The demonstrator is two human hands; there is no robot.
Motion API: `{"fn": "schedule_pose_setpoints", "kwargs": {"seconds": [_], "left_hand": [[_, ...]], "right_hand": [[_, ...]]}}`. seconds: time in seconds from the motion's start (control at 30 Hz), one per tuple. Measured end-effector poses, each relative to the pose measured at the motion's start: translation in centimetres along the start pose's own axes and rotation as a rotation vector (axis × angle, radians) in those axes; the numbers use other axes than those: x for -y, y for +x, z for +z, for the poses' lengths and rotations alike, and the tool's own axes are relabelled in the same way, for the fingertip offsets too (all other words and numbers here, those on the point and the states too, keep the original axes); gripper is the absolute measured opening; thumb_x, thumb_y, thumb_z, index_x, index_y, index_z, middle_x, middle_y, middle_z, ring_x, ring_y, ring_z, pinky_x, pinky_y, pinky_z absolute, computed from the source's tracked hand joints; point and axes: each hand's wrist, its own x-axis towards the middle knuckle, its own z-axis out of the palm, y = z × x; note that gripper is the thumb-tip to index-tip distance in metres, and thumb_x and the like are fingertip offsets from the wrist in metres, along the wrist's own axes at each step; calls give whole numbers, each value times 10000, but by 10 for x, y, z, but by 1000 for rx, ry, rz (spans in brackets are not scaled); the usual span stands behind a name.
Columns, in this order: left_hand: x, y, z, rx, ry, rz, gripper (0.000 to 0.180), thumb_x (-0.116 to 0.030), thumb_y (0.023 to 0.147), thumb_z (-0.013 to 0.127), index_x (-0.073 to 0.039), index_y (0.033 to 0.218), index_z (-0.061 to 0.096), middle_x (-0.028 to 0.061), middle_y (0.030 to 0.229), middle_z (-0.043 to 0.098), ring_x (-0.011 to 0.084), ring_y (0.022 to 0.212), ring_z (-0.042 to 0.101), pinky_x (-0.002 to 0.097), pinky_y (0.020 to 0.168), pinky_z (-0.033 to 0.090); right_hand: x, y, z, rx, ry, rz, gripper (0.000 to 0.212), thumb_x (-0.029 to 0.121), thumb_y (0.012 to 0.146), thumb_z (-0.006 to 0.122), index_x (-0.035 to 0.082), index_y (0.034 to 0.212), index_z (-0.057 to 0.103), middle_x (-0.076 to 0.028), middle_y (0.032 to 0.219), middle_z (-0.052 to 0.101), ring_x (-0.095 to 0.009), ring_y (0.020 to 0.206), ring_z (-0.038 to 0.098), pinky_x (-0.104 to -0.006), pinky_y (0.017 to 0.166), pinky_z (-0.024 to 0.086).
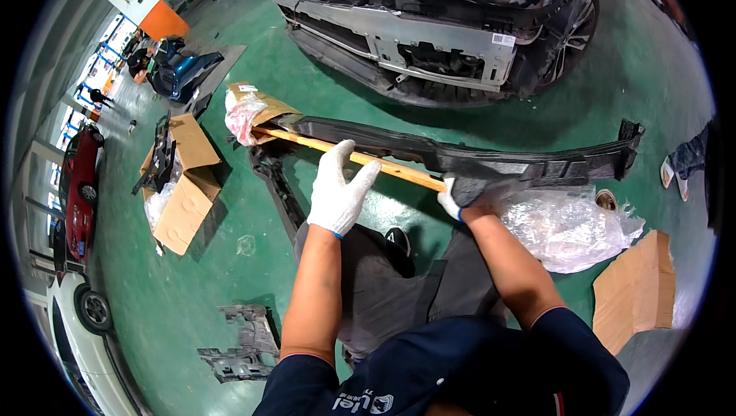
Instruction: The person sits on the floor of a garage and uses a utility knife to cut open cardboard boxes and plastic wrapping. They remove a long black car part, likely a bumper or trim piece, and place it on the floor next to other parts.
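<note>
Gloved left hand (340,186) spread, fingers loosely over a pale wooden strip (360,160), right hand (452,200) half hidden, gripping the long black bumper trim (460,159) held above the green floor (230,263), far end in brown paper wrapping (257,109), stripped car front (429,40) beyond, cut off.

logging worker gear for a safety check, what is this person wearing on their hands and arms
Both the left hand and the right hand wear white knitted work gloves with a thin blue edge at the cuff. The forearms are bare. Short dark navy sleeves with a narrow reddish trim cover the upper arms. No watch or jewellery shows.
</note>
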Motion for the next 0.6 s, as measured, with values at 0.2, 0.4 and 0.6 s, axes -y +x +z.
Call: {"fn": "schedule_pose_setpoints", "kwargs": {"seconds": [0.2, 0.4, 0.6], "left_hand": [[43, 17, -38, -65, -198, -107, 725, -376, 963, 838, 54, 1486, 579, 232, 1467, 650, 307, 1368, 628, 404, 1153, 491], [188, -24, -71, -205, 406, -703, 1040, -567, 826, 871, 35, 1581, 483, 294, 1536, 591, 417, 1431, 585, 477, 1167, 495], [438, -195, -105, -336, 391, -1308, 896, -588, 946, 702, -37, 1582, 393, 295, 1536, 603, 435, 1417, 607, 548, 1157, 491]], "right_hand": [[-15, -14, -16, 214, 196, 53, 394, 261, 845, 699, 53, 1170, 779, -224, 1202, 759, -407, 1152, 722, -506, 1011, 568], [-70, -27, 12, -120, 227, -45, 345, 175, 883, 655, 2, 1174, 721, -314, 1073, 736, -475, 1063, 714, -550, 940, 561], [-85, -46, -33, -198, 258, -139, 441, 246, 873, 770, 61, 1271, 723, -213, 1175, 721, -430, 1166, 669, -529, 1056, 509]]}}
